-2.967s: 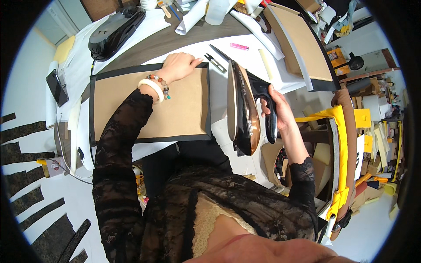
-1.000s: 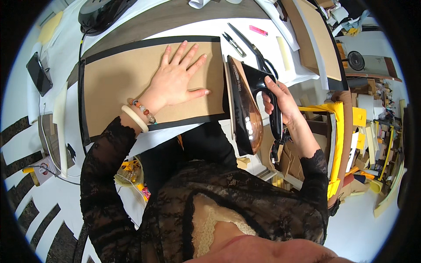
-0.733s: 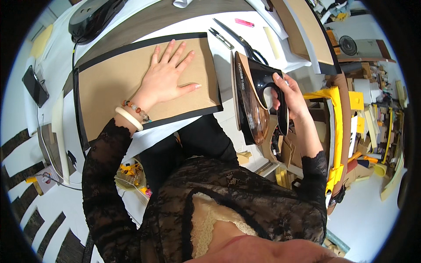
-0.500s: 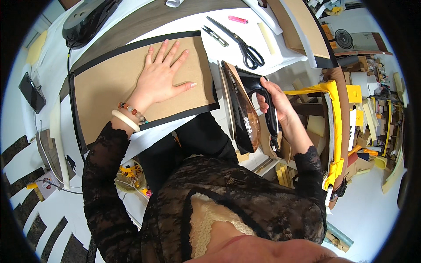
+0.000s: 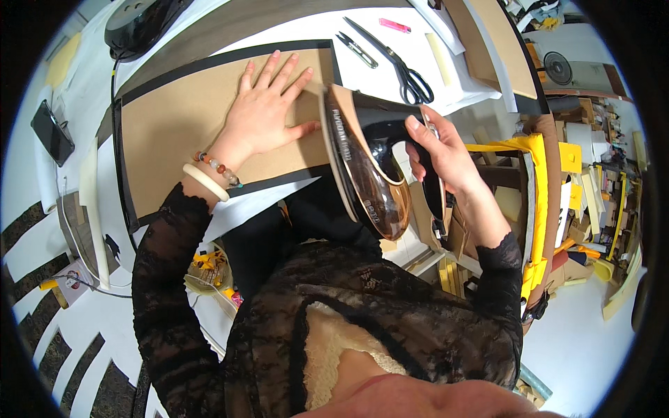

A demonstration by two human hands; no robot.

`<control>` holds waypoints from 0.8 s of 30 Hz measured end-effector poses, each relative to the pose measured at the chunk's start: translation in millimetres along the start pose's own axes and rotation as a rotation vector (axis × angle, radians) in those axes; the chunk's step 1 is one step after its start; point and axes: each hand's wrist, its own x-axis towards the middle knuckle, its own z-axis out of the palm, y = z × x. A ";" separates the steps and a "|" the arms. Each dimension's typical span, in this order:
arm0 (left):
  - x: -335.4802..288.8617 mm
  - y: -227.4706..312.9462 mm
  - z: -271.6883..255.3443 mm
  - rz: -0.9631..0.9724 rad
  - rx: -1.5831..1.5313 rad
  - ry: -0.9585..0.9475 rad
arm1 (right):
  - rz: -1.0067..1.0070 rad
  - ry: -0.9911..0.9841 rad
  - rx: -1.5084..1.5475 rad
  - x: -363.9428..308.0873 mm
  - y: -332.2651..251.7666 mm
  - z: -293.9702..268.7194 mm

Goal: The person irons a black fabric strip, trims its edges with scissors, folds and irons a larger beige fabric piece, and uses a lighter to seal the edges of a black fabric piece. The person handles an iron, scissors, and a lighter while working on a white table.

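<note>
A flat tan board with black edging lies in front of me, its near edge over my lap. My left hand rests flat on it, fingers spread. In my right hand is a black and brown clothes iron, gripped by its handle. The iron is tipped on its side, its soleplate turned toward the board's right edge, which it partly hides. Whether the soleplate touches the board I cannot tell. The tip of my left thumb is close to the iron.
Beyond the board lie black scissors, small thread snips and a pink lighter. A black phone is at the left. A yellow-edged chair or rack stands at my right, with cluttered shelves behind it.
The iron has moved left, and now covers part of the board's right edge. My left hand stays flat on the board. The whole view has shifted slightly.
</note>
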 end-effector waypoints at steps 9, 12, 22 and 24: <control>-0.3 -0.1 -3.4 0.001 -0.004 -0.025 | -0.264 0.206 -0.561 -32.1 -36.9 -37.3; 1.1 0.4 -4.2 0.008 0.008 -0.032 | -0.272 0.194 -0.820 -25.7 -23.3 -37.3; 0.7 -2.3 -0.3 0.009 0.031 -0.049 | -0.349 -0.013 -1.176 -9.2 -26.9 -6.0; 1.3 -2.9 -0.6 0.001 0.033 -0.044 | -0.408 -0.011 -1.190 -5.6 -26.6 -1.8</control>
